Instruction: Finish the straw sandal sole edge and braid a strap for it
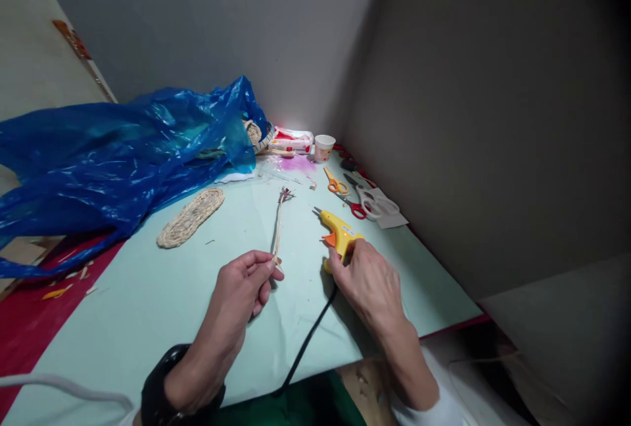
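My left hand (246, 284) pinches the lower end of a thin, pale wrapped stem (279, 229), whose far tip carries a small tuft of dark reddish strands. My right hand (372, 278) is closed around the handle of a yellow hot glue gun (340, 227) with an orange trigger. The gun lies on its side on the table, nozzle pointing up and left, and its black cord runs down to the near edge. Left of the stem lies a flat, oval sole-shaped piece of woven straw (191, 217).
A crumpled blue plastic bag (133, 143) covers the far left, with a woven item in its mouth. Behind are a red-and-white packet (298, 142) and a paper cup (324, 148). Orange scissors (336, 181), red scissors (357, 210) and white scissors (377, 204) lie at the right near the wall.
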Demonstrator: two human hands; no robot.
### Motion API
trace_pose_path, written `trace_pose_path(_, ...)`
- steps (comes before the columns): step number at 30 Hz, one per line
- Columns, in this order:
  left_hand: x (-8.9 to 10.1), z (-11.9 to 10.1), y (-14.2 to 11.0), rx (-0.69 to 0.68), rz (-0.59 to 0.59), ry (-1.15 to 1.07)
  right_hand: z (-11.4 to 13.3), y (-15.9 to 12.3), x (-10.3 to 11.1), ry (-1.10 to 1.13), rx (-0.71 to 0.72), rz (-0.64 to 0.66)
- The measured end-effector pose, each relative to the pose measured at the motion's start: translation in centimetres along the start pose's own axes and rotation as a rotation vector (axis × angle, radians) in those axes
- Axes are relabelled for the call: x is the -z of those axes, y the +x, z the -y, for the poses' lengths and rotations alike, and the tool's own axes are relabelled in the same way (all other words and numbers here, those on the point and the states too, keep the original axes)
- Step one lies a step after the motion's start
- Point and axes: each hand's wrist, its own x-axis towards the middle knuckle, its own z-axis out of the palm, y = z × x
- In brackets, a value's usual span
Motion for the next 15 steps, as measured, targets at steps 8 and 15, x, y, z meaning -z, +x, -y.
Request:
trace_pose_path(8, 0.5, 0.0, -0.4, 0.006, -0.01, -0.034, -0.9, 1.3, 1.1, 0.046, 0.003, 0.187)
trace_pose_path(15, 0.4, -0.5, -0.3, 0.038, -0.026, -0.042, -4.3, 1.6, 0.0, 0.631, -0.1, 0.242)
